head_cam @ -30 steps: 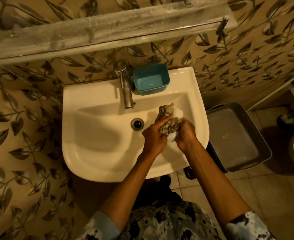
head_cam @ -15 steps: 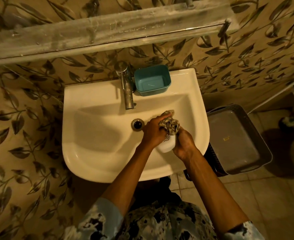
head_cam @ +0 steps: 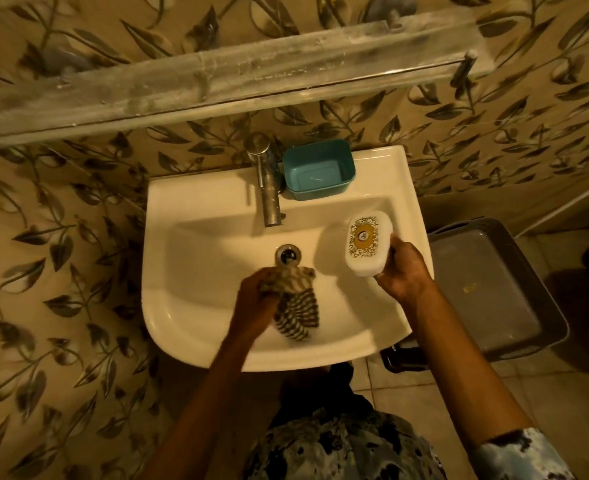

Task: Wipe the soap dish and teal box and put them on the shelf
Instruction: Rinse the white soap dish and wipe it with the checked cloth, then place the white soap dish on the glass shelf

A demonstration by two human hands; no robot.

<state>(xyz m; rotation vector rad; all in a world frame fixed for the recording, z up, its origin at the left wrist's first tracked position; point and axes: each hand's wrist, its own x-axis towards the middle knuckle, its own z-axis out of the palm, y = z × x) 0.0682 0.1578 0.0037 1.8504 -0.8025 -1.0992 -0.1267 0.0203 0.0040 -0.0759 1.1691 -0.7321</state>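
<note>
Head view: the right hand (head_cam: 403, 271) grips the soap dish (head_cam: 369, 242) by its near end, held over the sink (head_cam: 168, 202) at 3 o'clock of the drain (head_cam: 288, 255). The left hand (head_cam: 255, 299) clutches the striped cloth (head_cam: 296, 306) at 6 o'clock. Cloth and dish are apart, so dish wiping is judged complete. The teal box (head_cam: 317, 169), at 12 o'clock on the sink ledge, awaits wiping. The shelf (head_cam: 216, 84) carries neither item.

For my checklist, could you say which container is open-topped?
The teal box on the sink rim; the white soap dish in the right hand is lidded.
</note>
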